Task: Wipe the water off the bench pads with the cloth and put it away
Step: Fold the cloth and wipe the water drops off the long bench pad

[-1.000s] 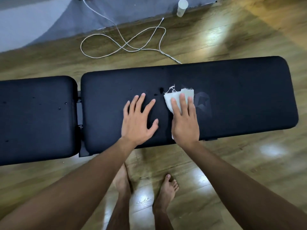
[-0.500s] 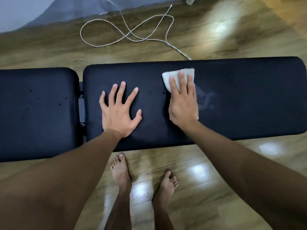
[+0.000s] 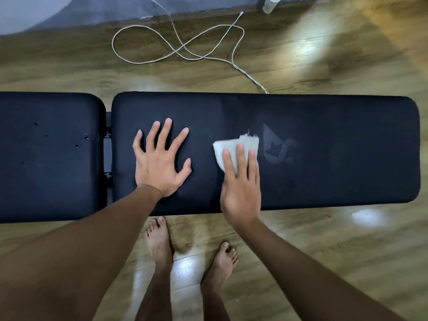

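Right hand (image 3: 240,181), fingers flat, presses the white cloth (image 3: 234,150) mid long pad (image 3: 335,177); left hand (image 3: 159,163) spread flat. Droplets remain on the short pad (image 3: 46,158) at nine o'clock.

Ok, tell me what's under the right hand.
The right hand presses flat on a white folded cloth, which lies on the long black bench pad. The cloth's near part and any water beneath are covered.
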Demonstrator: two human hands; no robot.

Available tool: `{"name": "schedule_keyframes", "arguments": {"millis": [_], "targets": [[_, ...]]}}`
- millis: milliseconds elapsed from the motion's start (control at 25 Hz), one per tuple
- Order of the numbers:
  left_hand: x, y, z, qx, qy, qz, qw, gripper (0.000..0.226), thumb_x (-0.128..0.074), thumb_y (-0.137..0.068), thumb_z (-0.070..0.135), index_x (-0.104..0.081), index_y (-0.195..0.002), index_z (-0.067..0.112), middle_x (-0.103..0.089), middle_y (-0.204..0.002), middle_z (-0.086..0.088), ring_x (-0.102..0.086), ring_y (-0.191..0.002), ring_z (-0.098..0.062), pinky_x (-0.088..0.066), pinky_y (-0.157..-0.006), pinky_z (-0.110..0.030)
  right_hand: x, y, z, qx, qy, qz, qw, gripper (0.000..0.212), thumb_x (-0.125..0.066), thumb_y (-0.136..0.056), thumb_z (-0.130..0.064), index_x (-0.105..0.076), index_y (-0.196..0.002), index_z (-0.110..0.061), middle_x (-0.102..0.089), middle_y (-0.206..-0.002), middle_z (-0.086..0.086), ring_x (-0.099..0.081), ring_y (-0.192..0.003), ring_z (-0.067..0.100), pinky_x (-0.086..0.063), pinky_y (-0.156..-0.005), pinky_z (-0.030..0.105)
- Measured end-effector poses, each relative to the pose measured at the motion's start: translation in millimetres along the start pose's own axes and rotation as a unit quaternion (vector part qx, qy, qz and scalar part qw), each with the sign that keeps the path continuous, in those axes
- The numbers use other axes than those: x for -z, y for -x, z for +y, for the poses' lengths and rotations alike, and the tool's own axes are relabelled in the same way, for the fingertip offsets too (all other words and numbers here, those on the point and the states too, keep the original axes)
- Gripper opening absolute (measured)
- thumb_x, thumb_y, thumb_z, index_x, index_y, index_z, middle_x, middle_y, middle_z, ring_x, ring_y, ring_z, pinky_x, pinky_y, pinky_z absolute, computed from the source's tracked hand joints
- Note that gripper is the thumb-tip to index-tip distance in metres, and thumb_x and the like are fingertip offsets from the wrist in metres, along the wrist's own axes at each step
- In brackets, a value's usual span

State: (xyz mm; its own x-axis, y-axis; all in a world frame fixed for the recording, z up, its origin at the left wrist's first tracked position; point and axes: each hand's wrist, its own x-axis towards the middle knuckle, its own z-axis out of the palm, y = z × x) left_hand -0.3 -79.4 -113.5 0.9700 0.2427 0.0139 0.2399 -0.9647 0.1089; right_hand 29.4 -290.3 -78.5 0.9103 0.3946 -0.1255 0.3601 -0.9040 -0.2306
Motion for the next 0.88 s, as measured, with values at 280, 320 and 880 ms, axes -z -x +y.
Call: {"name": "schedule_keyframes", "arguments": {"millis": [280,320,880], "targets": [[-1.9,-1.0,-1.1,-0.003,-0.009,0.01,1.0,0.07,-0.04,-0.089,0.058,-0.03,-0.156,0.037,-0.022,-0.166,-0.005,-0.022,-0.151,-0.032,-0.015,-0.119,-0.06,11.4,-65.9,1.9,0.055,0.01,-0.047,0.997,0.061,-0.037,-0.096,-0.014,-0.029,-0.155,-0.02,-0.015,-0.166,0.012,-0.008,-0.153,0.038,-0.018,-0.123,0.05],[-1.8,-1.2,-1.0,-0.003,-0.008,0.011,1.0,0.07,-0.04,-0.089,0.058,-0.03,-0.156,0.037,-0.022,-0.166,-0.005,-0.022,-0.151,-0.032,-0.015,-0.119,-0.06,14.2,-92.3,0.8,0.052,0.003,-0.042,0.998,0.061,-0.039,-0.096,-0.013,-0.028,-0.156,-0.02,-0.014,-0.166,0.011,-0.007,-0.153,0.038,-0.016,-0.124,0.049],[-2.1,-1.3,-1.0,0.001,0.0,0.007,1.0,0.07,-0.038,-0.09,0.059,-0.031,-0.155,0.036,-0.022,-0.166,-0.006,-0.022,-0.151,-0.032,-0.015,-0.12,-0.06,-8.1,19.9,-22.1,0.0,0.005,-0.021,1.0,0.063,-0.037,-0.092,-0.013,-0.033,-0.154,-0.019,-0.022,-0.164,0.013,-0.016,-0.151,0.04,-0.026,-0.121,0.053]]}}
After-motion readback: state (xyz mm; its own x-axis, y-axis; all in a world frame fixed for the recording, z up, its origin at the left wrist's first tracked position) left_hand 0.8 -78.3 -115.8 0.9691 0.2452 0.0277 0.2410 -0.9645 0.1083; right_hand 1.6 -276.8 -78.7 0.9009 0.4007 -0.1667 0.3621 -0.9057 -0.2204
